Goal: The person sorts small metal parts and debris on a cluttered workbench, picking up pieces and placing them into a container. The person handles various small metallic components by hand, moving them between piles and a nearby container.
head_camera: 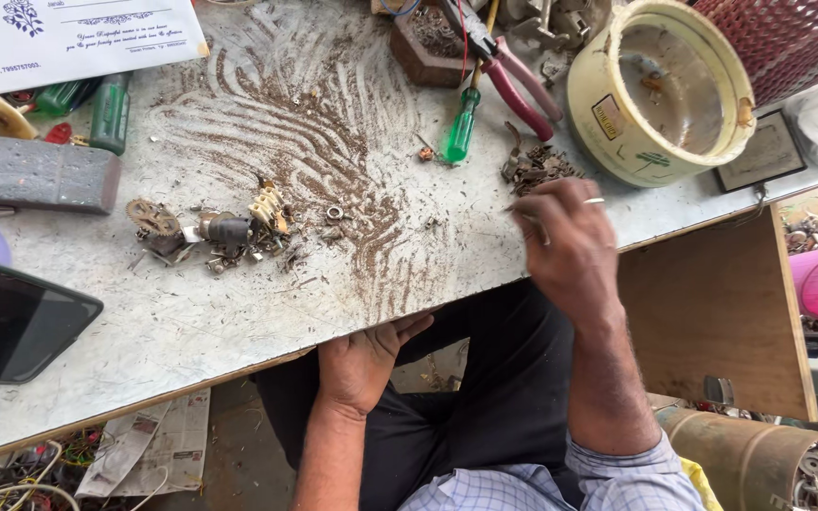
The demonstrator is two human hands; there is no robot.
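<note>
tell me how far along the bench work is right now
Looks done: a small mechanism is apart, with its gear, dark cylinder and white toothed part loose on the dusty table. In hand: the right hand pinches a thin metal piece by the scrap pile; the left hand rests at the table edge. Left: screwdriver and pliers lie untouched, parts unassembled.

My bench is gritty with filings. Pliers, a green screwdriver and a cream pot sit at its far edge; small parts lie mid-bench, a phone at its left edge.
</note>
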